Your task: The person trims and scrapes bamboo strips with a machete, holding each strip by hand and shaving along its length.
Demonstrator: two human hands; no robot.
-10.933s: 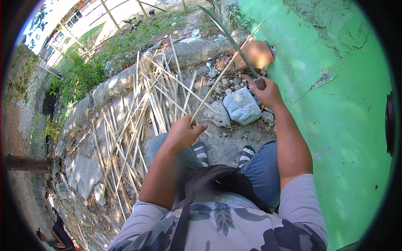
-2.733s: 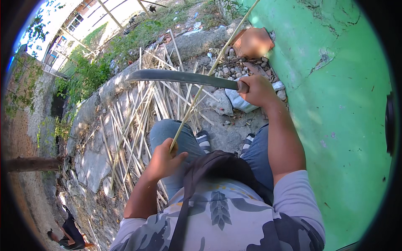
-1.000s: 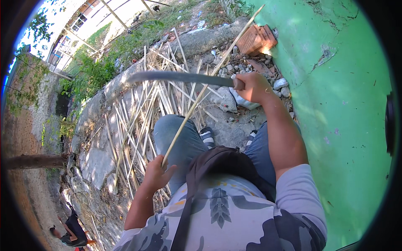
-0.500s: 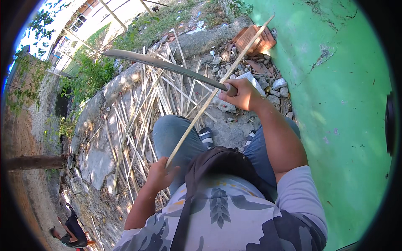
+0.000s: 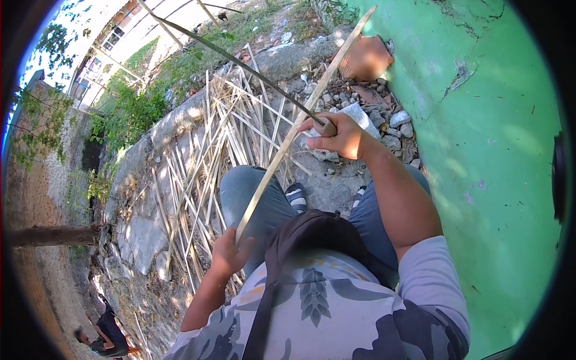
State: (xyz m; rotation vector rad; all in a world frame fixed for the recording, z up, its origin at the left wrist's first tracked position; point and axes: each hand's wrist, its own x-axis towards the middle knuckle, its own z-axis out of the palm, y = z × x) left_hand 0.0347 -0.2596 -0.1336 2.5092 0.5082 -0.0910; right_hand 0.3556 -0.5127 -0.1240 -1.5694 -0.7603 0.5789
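Observation:
My right hand (image 5: 343, 135) grips the short handle of a machete (image 5: 255, 73), its long blade pointing up and to the left and seen nearly edge-on. A long pale split bamboo strip (image 5: 270, 173) slants from lower left to upper right, crossing by the handle end of the blade. My left hand (image 5: 228, 253) is closed round the strip's lower end, beside my left knee. The strip passes close to my right fingers; whether they touch it I cannot tell.
Many similar strips (image 5: 192, 192) lie heaped on the stony ground to the left. Rubble (image 5: 393, 129) and a terracotta tile (image 5: 366, 59) lie by the green wall (image 5: 480, 180) on the right. A person (image 5: 108, 333) in dark clothes is at the far lower left.
The machete blade has rolled from showing its flat side to nearly edge-on, and its tip has risen. The strip has turned to show a broader face, and its upper end has shifted slightly left.

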